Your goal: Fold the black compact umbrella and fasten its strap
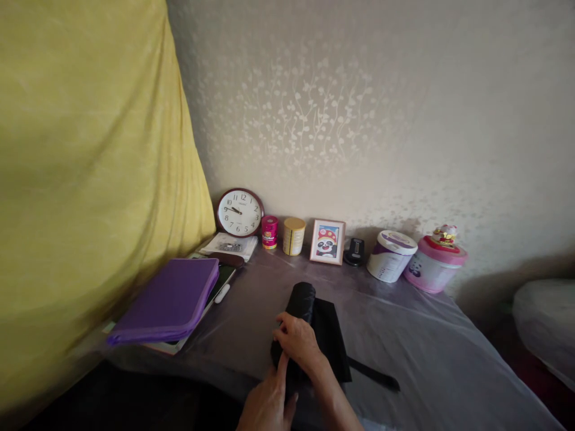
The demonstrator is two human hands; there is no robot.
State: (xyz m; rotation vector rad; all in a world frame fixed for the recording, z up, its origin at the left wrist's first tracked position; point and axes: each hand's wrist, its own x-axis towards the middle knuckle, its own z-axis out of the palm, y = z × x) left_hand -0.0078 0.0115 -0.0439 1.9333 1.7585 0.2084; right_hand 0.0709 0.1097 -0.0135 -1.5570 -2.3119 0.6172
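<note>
A rolled black folding umbrella point(300, 297) lies lengthwise on the cloth-covered table in front of me. My right hand point(297, 342) reaches across its middle, fingers curled and closed on the black fabric. Close below, my left hand point(268, 398) is at the umbrella's near end, its index finger stretched along the side and its thumb on the other side; its remaining fingers are hidden. Beside the umbrella on the right lies a flat black cloth piece point(331, 338), partly tucked under it. A black strap point(375, 375) extends from there to the right.
A purple zip folder point(168, 299) lies on books at the left, near a small white object point(221, 293). Along the wall stand a clock point(240, 212), a pink can point(269, 232), a yellow can point(294, 236), a panda picture frame point(327, 242) and two tubs point(392, 256). A yellow curtain point(90, 149) hangs left.
</note>
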